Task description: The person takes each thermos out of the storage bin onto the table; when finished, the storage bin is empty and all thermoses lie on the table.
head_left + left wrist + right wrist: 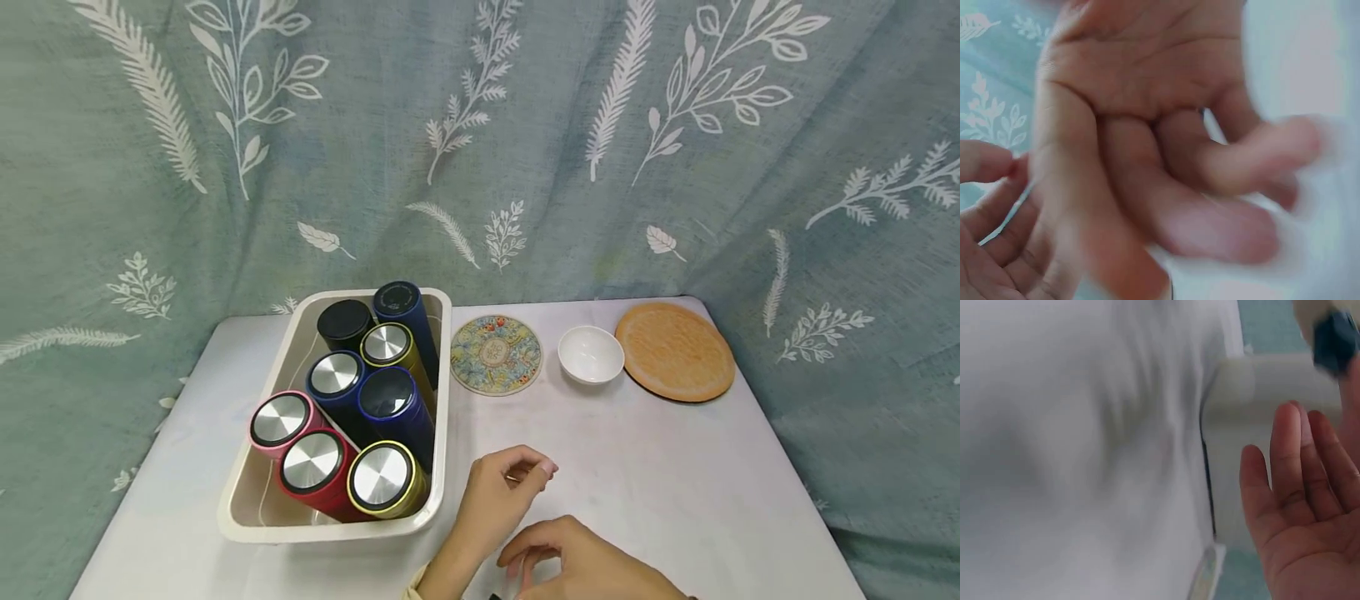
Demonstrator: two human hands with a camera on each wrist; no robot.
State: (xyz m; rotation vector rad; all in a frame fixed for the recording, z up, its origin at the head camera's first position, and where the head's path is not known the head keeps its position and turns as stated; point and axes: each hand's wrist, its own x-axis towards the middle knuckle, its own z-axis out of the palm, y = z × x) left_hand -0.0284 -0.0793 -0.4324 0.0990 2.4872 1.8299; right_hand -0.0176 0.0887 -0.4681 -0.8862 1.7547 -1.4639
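My left hand (504, 492) hovers above the white table, just right of the bin, its fingers loosely bent. Seen close up in the left wrist view, the left palm (1141, 69) holds nothing and the fingertips blur. Close beside it, at the front of the table, is my right hand (581, 560), with relaxed, bent fingers and nothing in its grasp. Nearest to the left hand stands a cream plastic bin (444, 400) packed with several upright thermos flasks. Among them are a yellow flask (384, 477), a red flask (315, 467) and a blue flask (393, 408).
Behind the hands lie a round patterned mat (496, 355), a white bowl (590, 357) and a round wooden board (675, 354) at the back right. A green leaf-print curtain (525, 150) hangs along the table's back and sides.
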